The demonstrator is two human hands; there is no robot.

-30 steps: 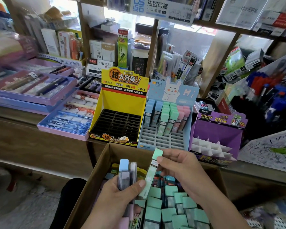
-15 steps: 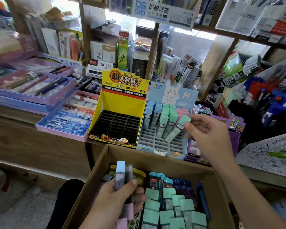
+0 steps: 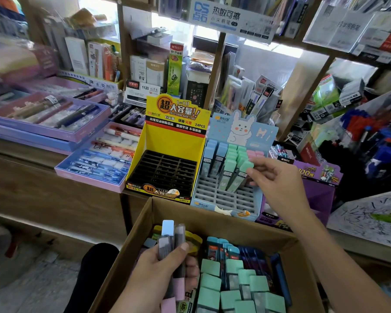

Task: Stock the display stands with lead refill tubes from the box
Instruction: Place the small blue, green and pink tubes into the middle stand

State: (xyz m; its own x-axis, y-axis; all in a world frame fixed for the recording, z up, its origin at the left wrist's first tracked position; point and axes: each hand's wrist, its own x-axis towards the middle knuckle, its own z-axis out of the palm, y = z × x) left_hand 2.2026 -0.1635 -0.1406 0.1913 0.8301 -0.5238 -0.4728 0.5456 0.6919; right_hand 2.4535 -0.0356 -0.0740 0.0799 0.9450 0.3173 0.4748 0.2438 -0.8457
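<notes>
A cardboard box (image 3: 215, 219) in front of me holds many lead refill tubes, mostly green-capped ones (image 3: 230, 288). My left hand (image 3: 158, 272) is over the box, closed around a small bundle of tubes (image 3: 171, 240) with blue and pink caps. My right hand (image 3: 273, 179) pinches a green-capped tube (image 3: 240, 175) and holds it tilted with its lower end in a slot of the light-blue rabbit display stand (image 3: 224, 199). That stand has blue, green and pink tubes in its back rows. The yellow stand (image 3: 167, 143) to its left has bare black slots.
A purple display stand (image 3: 316, 188) is to the right of the blue one, partly behind my right arm. Purple trays of pens (image 3: 95, 163) lie on the wooden counter at left. Crowded shelves of stationery rise behind. A patterned sheet (image 3: 368, 218) lies at right.
My right hand carried the green tube from the box up to the blue stand and lowered it into the green rows. My left hand stayed over the box with its bundle.
</notes>
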